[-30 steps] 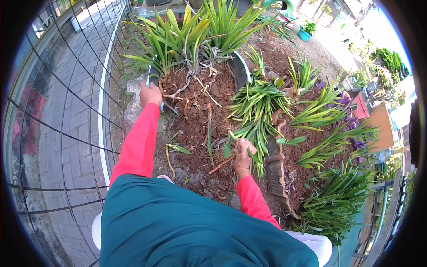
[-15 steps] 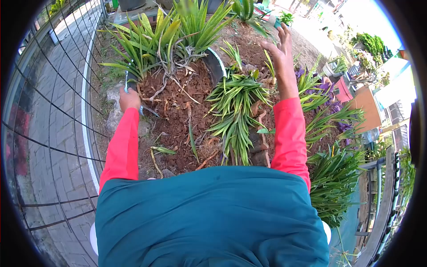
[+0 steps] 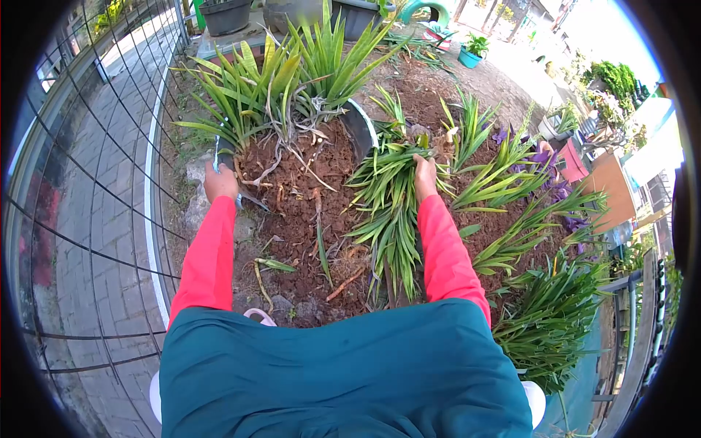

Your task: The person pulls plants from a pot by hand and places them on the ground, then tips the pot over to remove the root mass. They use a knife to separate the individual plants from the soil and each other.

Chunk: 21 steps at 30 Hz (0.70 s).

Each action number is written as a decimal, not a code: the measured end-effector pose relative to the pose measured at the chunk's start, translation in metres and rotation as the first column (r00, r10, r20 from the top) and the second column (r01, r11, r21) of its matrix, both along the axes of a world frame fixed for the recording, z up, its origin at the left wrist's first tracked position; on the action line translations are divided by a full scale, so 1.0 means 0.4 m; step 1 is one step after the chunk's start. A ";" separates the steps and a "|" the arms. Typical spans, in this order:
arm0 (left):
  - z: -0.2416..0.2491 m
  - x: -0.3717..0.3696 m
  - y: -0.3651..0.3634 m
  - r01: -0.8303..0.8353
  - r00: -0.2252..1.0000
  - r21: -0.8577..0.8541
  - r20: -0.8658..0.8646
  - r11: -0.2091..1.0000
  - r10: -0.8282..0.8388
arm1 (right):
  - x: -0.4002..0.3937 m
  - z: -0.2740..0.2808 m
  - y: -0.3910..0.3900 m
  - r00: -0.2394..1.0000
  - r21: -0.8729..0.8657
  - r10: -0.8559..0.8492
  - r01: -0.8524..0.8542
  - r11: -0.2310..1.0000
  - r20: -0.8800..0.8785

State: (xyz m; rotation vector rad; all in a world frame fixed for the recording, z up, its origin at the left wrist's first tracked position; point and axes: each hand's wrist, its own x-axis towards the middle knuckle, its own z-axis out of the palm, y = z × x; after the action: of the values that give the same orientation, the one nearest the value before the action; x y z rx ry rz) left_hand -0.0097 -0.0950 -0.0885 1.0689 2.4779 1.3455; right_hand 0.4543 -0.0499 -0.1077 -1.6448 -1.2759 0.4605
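My left hand (image 3: 221, 182) is closed on the pale-blue-edged rim of a broken dark planter (image 3: 358, 130), at its left side. Reddish soil (image 3: 307, 171) with roots and dry stalks spills from the planter. Tall, yellow-green sword-shaped leaves (image 3: 255, 87) stand at its back. My right hand (image 3: 425, 177) is at the upper right of a heap of green strappy leaves (image 3: 387, 190), with its fingers closed on some of them. Part of its grip is hidden among the leaves.
A wire mesh fence (image 3: 95, 197) runs along the left, beside a paved path. More strappy plants (image 3: 504, 190) and a dense green clump (image 3: 551, 321) grow at the right. Dark pots (image 3: 225, 16) and a small teal pot (image 3: 469, 57) stand at the back. A loose root (image 3: 345, 285) lies on the soil.
My right hand has come down from the raised, open position onto the leaf heap and closed there. My left hand stays at the planter rim. The view has shifted slightly.
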 end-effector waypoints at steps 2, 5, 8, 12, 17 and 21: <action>0.022 0.012 -0.012 -0.021 1.000 -0.024 -0.005 0.999 0.021 | -0.046 0.036 -0.029 0.987 -0.096 -0.063 0.050 0.994 -0.146; 0.024 0.010 -0.015 0.001 1.000 -0.011 0.012 1.000 -0.001 | -0.090 0.091 -0.190 0.984 0.294 -0.149 0.170 0.941 -0.093; 0.042 0.016 -0.026 0.001 1.000 -0.054 0.008 0.999 0.000 | -0.106 0.169 -0.314 0.994 0.499 -0.076 0.105 0.860 -0.077; 0.030 0.012 -0.018 -0.001 0.997 -0.068 0.077 0.998 0.007 | -0.121 0.349 -0.371 0.954 0.569 0.177 -0.008 0.822 -0.241; 0.044 0.019 -0.030 -0.013 0.999 -0.074 0.032 0.997 0.015 | -0.007 0.608 -0.094 0.981 0.341 0.062 -0.122 0.932 0.183; 0.049 0.025 -0.023 -0.017 0.993 -0.087 0.115 0.996 0.027 | -0.004 0.537 0.114 0.656 0.036 -0.138 0.167 0.985 0.742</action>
State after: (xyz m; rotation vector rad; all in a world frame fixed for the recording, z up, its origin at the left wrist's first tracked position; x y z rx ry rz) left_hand 0.0001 -0.1043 -0.0689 0.9206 2.4460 1.2562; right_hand 0.4526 -0.0043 0.1069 -2.0446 -1.6860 -0.3669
